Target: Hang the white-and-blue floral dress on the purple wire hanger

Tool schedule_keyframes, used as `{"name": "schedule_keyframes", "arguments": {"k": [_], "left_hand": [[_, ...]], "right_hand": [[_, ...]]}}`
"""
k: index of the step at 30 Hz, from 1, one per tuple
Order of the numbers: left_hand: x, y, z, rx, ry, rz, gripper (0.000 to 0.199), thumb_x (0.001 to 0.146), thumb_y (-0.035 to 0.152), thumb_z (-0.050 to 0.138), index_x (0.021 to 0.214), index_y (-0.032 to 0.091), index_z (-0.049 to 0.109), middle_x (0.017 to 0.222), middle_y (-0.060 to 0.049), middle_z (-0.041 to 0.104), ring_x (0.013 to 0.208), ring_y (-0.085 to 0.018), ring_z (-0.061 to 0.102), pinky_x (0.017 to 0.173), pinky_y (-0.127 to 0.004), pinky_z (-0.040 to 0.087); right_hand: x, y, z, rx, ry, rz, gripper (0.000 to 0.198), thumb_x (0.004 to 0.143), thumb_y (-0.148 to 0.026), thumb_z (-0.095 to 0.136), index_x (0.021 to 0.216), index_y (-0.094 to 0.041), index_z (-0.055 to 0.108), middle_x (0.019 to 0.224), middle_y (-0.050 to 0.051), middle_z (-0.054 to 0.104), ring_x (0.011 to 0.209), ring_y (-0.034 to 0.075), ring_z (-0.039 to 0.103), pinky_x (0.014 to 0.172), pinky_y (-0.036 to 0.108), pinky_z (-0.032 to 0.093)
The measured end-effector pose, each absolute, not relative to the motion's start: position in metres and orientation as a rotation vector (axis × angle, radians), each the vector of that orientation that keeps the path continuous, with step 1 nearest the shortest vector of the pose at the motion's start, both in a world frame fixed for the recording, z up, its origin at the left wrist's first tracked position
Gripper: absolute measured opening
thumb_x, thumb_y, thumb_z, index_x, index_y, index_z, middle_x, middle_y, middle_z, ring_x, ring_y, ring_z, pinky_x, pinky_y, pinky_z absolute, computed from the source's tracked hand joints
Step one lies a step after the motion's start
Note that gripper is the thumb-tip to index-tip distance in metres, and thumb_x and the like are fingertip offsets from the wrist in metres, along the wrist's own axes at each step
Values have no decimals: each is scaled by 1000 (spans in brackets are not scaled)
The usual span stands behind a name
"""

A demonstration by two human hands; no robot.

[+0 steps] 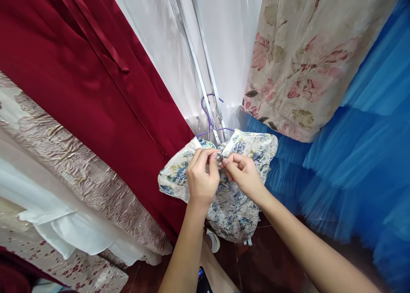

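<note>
A short-sleeved floral garment (237,216), white with blue and yellow flowers, hangs from a purple hanger (210,123). At its neckline my left hand (203,173) pinches the edge of the cloth between thumb and forefinger. My right hand (241,171) pinches the same neckline just beside it, fingertips almost meeting the left ones. A small dark, shiny bit shows between the fingertips; its kind is too small to tell. The fingers partly hide the front of the collar.
A dark red satin garment (105,83) hangs at the left, beside a pale textured one (80,156). On the right hang a pink-flowered cloth (294,71) and blue tulle (346,169). Metal rails (195,58) stand behind the hanger. A phone (203,281) is low, above dark red floor tiles (265,259).
</note>
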State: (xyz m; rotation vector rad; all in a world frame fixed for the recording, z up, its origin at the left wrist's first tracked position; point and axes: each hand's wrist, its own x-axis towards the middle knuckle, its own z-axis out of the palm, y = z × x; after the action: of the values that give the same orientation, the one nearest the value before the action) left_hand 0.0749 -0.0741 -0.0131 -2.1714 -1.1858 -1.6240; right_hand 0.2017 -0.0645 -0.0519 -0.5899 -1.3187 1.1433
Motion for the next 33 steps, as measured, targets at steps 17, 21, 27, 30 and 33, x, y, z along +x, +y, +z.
{"name": "schedule_keyframes", "arguments": {"k": [17,21,27,30,33], "left_hand": [[57,-63,-1,-2056,-1215,-1733,14,96,20,57,93,16,70,88,-5,70,85,-16,65,79,-27,51],[30,-53,8,-1831,-1320,-2013,19,95,29,58,95,15,70,87,-4,69,78,-15,65,72,-26,52],[-51,-29,10,-1440,-1447,-2723,9,91,17,62,89,14,70,75,2,64,65,-8,55,65,-21,49],[-76,-17,-11,-1021,-1461,-3168,18,94,7,52,81,15,62,71,4,60,65,-5,56,73,-19,50],[-76,-9,-44,-875,-1538,-3286,23,93,7,52,71,15,53,62,5,53,57,-5,53,69,-18,51]], "right_hand": [[179,-46,-68,-733,-1346,1135,27,89,-40,54,70,-20,51,49,-8,41,43,9,35,45,24,24],[178,-57,-93,-771,-1420,1075,31,90,-37,55,66,-21,45,53,-7,37,48,9,34,48,24,24],[197,-94,-137,-801,-1514,1195,34,94,-38,54,66,-20,45,57,-6,38,53,10,34,51,24,27],[205,-107,-143,-817,-1546,1278,32,95,-38,54,68,-20,49,58,-4,45,53,11,38,51,24,29],[208,-114,-140,-816,-1620,1284,29,93,-34,55,68,-19,51,61,-3,49,56,12,42,52,24,31]]}}
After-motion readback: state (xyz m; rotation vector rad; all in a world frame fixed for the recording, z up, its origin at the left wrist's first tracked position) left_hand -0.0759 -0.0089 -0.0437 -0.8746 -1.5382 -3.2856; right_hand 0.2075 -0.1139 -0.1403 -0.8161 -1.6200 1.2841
